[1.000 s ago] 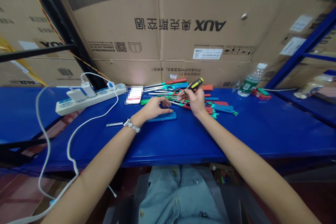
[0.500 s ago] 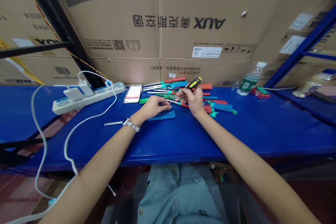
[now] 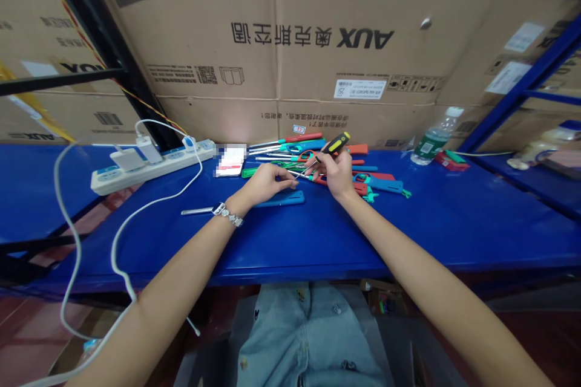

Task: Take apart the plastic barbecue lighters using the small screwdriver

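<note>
"What does the right hand (image 3: 339, 175) have?"

"The screwdriver (image 3: 336, 144), its fingers closed round the black-and-yellow handle. The shaft slants down to the left hand's fingertips, above the middle of the table (image 3: 290, 242)."

"And the left hand (image 3: 267, 184)?"

"Fingers curled, thumb and fingertips almost together at the shaft's tip. I can't tell whether they pinch anything small."

"What's just below it?"

"A blue lighter (image 3: 285, 198), lying between the near and far edges, its metal nozzle pointing to the left edge."

"The other lighters (image 3: 304, 146)?"

"Heaped toward the far edge, red, green, blue and orange, partly behind both hands."

"Anything beside them?"

"The power strip (image 3: 170, 163) near the far left corner, and an upright bottle (image 3: 431, 140) by the far edge, right of the heap."
</note>
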### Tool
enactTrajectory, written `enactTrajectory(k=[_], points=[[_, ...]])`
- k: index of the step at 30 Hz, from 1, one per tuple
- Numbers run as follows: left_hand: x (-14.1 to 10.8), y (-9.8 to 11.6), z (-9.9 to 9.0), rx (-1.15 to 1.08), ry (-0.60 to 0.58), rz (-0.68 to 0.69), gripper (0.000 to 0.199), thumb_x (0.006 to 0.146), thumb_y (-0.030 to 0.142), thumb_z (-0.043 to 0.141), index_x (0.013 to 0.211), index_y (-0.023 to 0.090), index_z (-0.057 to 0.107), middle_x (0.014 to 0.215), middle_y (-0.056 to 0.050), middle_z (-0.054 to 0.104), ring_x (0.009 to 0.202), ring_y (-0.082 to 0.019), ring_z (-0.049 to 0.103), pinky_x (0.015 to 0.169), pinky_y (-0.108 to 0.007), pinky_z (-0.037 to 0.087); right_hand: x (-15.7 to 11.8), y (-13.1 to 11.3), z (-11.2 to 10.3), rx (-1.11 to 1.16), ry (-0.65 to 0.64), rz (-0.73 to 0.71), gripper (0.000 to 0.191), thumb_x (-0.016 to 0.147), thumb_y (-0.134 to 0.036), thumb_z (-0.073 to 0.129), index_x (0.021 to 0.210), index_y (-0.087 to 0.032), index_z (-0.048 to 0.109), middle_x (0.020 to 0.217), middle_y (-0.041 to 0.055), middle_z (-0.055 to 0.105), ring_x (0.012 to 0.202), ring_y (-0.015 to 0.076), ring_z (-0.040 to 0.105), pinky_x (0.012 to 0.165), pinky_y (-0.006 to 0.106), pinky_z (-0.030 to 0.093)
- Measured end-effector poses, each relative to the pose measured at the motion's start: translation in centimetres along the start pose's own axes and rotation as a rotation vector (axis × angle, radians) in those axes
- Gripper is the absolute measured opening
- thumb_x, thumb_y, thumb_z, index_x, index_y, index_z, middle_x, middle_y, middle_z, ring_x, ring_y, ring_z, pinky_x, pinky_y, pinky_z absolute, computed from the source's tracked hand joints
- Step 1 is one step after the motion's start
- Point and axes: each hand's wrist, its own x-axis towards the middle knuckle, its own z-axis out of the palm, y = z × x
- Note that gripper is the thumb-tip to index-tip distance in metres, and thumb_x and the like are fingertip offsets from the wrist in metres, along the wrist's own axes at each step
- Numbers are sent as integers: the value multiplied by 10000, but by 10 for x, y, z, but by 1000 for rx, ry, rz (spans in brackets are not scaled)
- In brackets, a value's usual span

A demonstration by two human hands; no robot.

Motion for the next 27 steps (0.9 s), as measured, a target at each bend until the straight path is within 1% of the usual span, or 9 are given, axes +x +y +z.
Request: enactTrajectory(k=[4, 6, 7, 9, 10, 11, 14, 17, 27], points=[[0, 1, 2, 27, 2, 15, 184, 878, 348, 668, 856, 208, 785, 892, -60, 802, 812, -197, 703, 772, -340, 505, 1, 0, 1, -15, 2, -8, 438, 765, -540, 718, 919, -272, 409, 662, -11, 670, 549, 212, 678, 407, 305, 461], [-1, 3, 2, 35, 13, 17, 197, 841, 373, 723, 913, 198, 780, 947, -76, 796, 860, -208, 703, 807, -348, 508, 0, 1, 1, -19, 6, -41, 461, 775, -568, 721, 950, -278, 408, 646, -30, 659, 513, 194, 657, 400, 294, 450], [-2, 4, 3, 45, 16, 22, 261, 801, 402, 770, 957, 193, 771, 983, -84, 789, 888, -217, 700, 822, -352, 511, 0, 1, 1, -24, 6, -59, 463, 784, -575, 720, 958, -280, 409, 639, -38, 652, 487, 182, 640, 400, 292, 448], [-5, 7, 2, 82, 2, 44, 459, 694, 464, 858, 1040, 184, 746, 1036, -95, 767, 933, -236, 688, 842, -360, 517, -1, 1, 1, -42, 3, -87, 444, 810, -575, 711, 960, -281, 415, 629, -46, 643, 434, 160, 595, 395, 296, 441], [-6, 8, 2, 106, -20, 55, 529, 651, 483, 883, 1059, 181, 735, 1040, -96, 758, 939, -241, 682, 843, -362, 519, -2, 1, 0, -54, -1, -97, 429, 823, -571, 705, 957, -281, 420, 623, -47, 639, 414, 152, 574, 390, 298, 434], [-7, 9, 2, 128, -51, 63, 548, 634, 492, 891, 1055, 180, 730, 1027, -91, 753, 929, -240, 678, 837, -361, 520, -3, 1, 0, -67, -8, -102, 415, 834, -566, 699, 955, -281, 423, 618, -48, 634, 399, 147, 557, 383, 300, 424], [-7, 8, 1, 166, -141, 53, 405, 680, 444, 863, 961, 183, 735, 951, -74, 750, 865, -222, 672, 802, -349, 517, -5, 3, 0, -103, -34, -114, 382, 860, -547, 688, 961, -282, 433, 614, -48, 623, 384, 140, 531, 369, 298, 394], [-5, 4, 2, 157, -165, 27, 292, 727, 397, 822, 912, 185, 745, 924, -76, 754, 835, -216, 677, 776, -345, 514, -7, 4, 1, -127, -59, -108, 365, 873, -532, 688, 959, -281, 437, 624, -42, 619, 401, 138, 526, 385, 299, 397], [-4, -3, 3, 192, -131, 35, 310, 734, 444, 800, 914, 195, 764, 886, -70, 756, 798, -222, 676, 732, -351, 499, -8, 6, 1, -145, -98, -115, 349, 881, -503, 704, 989, -282, 457, 649, -34, 630, 429, 142, 542, 401, 299, 408]])
